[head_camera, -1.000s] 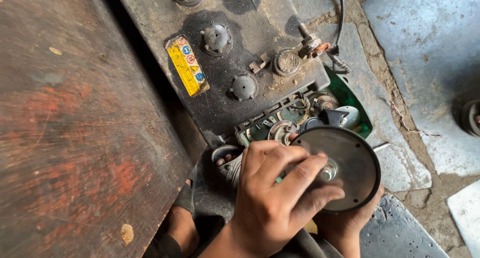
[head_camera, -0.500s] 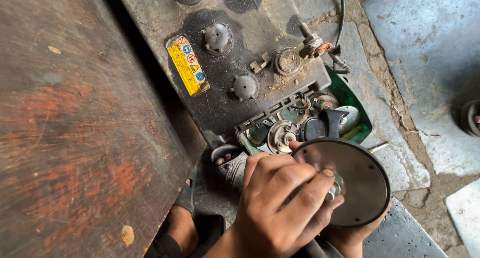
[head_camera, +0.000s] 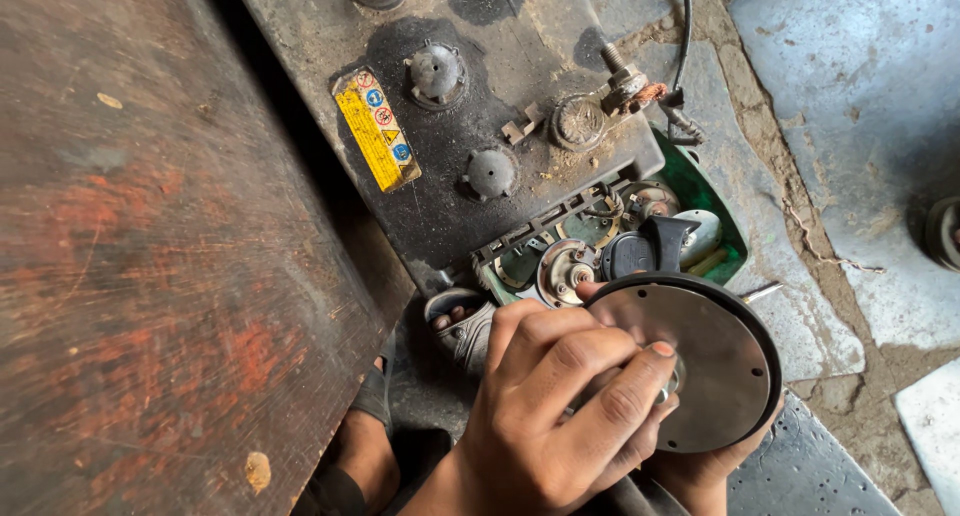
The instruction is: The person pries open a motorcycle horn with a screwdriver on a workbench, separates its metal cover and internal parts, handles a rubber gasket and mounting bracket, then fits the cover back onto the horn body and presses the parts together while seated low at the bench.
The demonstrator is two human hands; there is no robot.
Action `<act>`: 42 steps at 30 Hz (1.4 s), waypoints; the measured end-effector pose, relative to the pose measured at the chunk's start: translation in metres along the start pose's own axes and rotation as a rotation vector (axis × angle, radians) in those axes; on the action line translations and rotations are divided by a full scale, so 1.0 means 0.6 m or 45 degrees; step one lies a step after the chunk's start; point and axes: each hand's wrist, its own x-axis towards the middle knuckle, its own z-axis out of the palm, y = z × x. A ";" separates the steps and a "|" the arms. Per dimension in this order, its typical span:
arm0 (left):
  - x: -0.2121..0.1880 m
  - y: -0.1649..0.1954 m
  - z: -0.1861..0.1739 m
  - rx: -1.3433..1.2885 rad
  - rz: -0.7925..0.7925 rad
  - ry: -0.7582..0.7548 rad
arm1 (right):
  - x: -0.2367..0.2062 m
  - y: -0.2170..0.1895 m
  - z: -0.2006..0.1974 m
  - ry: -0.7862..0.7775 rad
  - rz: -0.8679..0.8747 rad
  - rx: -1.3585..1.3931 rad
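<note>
We hold a round metal disc [head_camera: 705,366] at the lower right of the frame. Our left hand [head_camera: 560,416] lies across its face, fingers closed on the small hub at its centre; our right hand [head_camera: 700,476] cups it from beneath, its grip mostly hidden. The disc looks stiff and fairly heavy, with a dull smooth face and dark rim, so the rim seems the safest hold. Above sits a dusty black battery [head_camera: 470,116], and beside it a green tray [head_camera: 700,201] of small parts.

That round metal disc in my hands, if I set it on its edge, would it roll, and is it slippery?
The metal disc looks rigid and fairly heavy. Being round, it would probably roll on edge. Its smooth face seems slippery; the dark rim may grip better.
</note>
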 end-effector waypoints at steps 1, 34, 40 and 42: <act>0.003 0.002 -0.001 -0.002 0.001 0.005 | -0.002 -0.001 0.001 -0.003 0.003 0.000; 0.023 0.009 -0.006 -0.035 0.002 -0.012 | -0.003 -0.007 -0.010 -0.013 -0.016 -0.010; 0.026 0.007 -0.010 -0.030 0.021 -0.028 | -0.005 -0.003 -0.013 -0.009 -0.007 -0.011; 0.026 0.007 -0.011 -0.036 0.022 -0.029 | -0.005 0.000 -0.013 -0.009 -0.006 -0.012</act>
